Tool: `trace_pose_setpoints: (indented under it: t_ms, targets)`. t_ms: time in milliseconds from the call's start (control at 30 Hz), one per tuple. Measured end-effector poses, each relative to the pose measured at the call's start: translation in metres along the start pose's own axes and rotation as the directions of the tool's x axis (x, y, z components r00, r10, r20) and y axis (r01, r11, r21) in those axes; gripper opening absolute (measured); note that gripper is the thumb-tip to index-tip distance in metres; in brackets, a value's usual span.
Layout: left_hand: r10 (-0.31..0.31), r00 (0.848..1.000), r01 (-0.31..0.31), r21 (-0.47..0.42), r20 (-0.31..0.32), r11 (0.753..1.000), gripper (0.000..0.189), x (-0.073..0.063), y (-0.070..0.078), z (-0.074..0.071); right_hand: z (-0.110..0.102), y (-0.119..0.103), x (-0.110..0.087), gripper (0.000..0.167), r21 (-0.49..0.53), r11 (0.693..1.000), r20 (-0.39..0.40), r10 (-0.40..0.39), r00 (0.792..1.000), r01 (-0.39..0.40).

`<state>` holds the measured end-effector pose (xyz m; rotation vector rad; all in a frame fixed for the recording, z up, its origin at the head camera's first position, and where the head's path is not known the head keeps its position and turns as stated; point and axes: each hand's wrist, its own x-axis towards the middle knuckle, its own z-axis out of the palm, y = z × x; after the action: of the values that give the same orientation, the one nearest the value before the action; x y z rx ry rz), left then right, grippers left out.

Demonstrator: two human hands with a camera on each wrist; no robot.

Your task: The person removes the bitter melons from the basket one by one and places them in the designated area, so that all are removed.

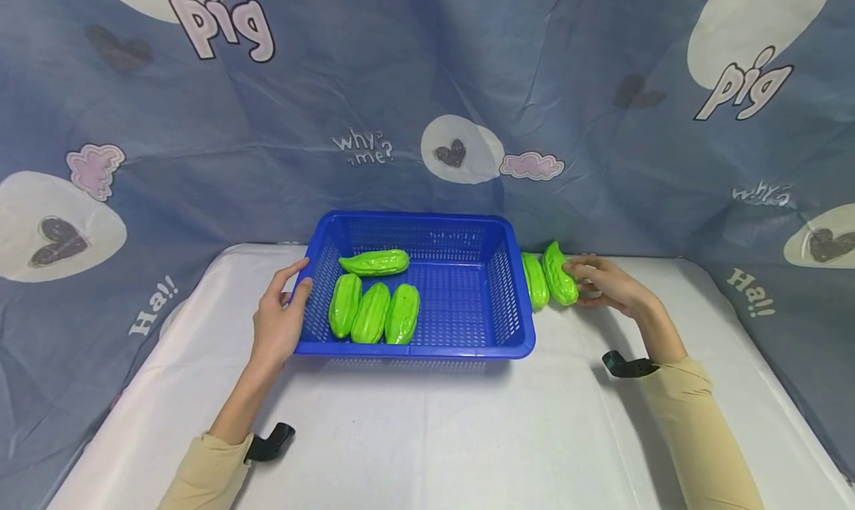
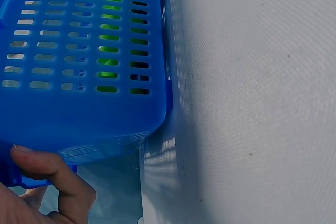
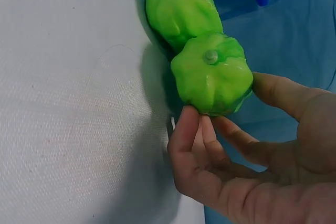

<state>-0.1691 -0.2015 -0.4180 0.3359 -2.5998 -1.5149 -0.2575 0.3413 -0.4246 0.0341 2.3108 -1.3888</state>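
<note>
Bitter melon (image 1: 556, 274), pinched by right hand (image 1: 609, 284), bright green, glossy, ribbed, tapered, left hand (image 1: 277, 323) gripping blue plastic basket (image 1: 454, 351)

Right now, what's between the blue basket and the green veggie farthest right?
Another green veggie sits between the blue basket and the farthest-right veggie, in the head view.

My left hand (image 1: 279, 321) holds the left rim of the upright blue slotted basket (image 1: 441, 351). Inside, three glossy green ribbed gourds (image 1: 370, 314) lie side by side, a fourth gourd (image 1: 377, 263) crosswise behind. My right hand (image 1: 613, 286) pinches a fifth gourd (image 1: 558, 274), just beside a sixth gourd (image 1: 536, 281) outside the basket's right wall.
</note>
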Motion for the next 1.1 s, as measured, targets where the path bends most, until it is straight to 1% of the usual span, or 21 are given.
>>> trace_pose_setpoints:
  t_ms: [200, 433, 667, 867, 1100]
  targets:
    - [-0.005, 1.0, 0.005, -0.001, 0.0, 1.0, 0.052, -0.0003, -0.0009, 0.0008, 0.0016, 0.0026, -0.0012, 0.073, -0.016, 1.0, -0.005, 0.014, 1.0, -0.014]
    - [-0.015, 1.0, 0.015, -0.002, 0.022, 1.0, 0.053, -0.0013, -0.0007, 0.0008, 0.0021, 0.0049, -0.0009, 0.071, -0.019, 0.999, 0.003, 0.032, 0.999, -0.031]
    - [-0.004, 1.0, 0.004, 0.014, 0.011, 1.0, 0.053, -0.0011, -0.0005, 0.0012, 0.0029, 0.0057, 0.0002, 0.071, -0.018, 0.999, 0.002, 0.04, 0.999, -0.039]
    - [-0.011, 1.0, 0.011, 0.019, 0.014, 1.0, 0.053, -0.0015, -0.0008, 0.0009, 0.0032, 0.0071, 0.0, 0.074, -0.034, 0.999, 0.01, 0.04, 0.999, -0.04]
    - [-0.01, 1.0, 0.01, 0.019, 0.004, 1.0, 0.053, -0.0008, -0.0009, 0.0006, 0.0031, 0.0046, -0.0032, 0.072, -0.041, 0.998, -0.016, 0.054, 0.998, -0.055]
